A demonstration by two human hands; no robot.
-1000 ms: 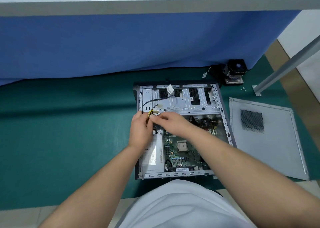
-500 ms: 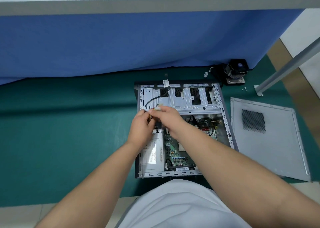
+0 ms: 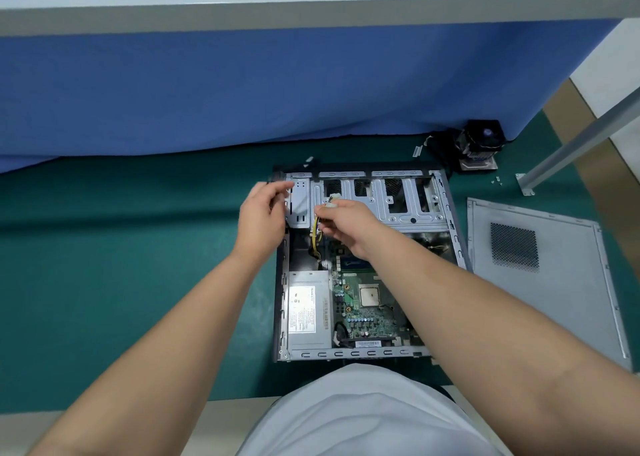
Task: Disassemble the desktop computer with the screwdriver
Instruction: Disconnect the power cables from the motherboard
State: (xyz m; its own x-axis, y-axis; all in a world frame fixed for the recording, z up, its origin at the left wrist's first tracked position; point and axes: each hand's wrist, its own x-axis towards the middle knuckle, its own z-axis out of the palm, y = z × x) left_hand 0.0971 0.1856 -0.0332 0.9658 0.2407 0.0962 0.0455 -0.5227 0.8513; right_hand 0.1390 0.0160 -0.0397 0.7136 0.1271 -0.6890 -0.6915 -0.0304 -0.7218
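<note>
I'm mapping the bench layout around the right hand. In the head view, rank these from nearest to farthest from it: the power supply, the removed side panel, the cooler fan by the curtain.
From the right hand:
1. Power supply, just below it, in the case's left bay.
2. Cooler fan, up and right, against the curtain.
3. Side panel, flat to the case's right; its near edge nearly ties with the fan.

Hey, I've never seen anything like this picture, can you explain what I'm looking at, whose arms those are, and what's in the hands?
The camera sits on a person's head, looking down, so the arms are theirs. On the green mat lies an opened desktop computer case, with its green motherboard and grey power supply showing. The removed side panel lies to the right, a cooler fan behind. The right hand pinches a white connector on yellow and black wires. The left hand hovers by the case's far left corner, holding nothing visible.
</note>
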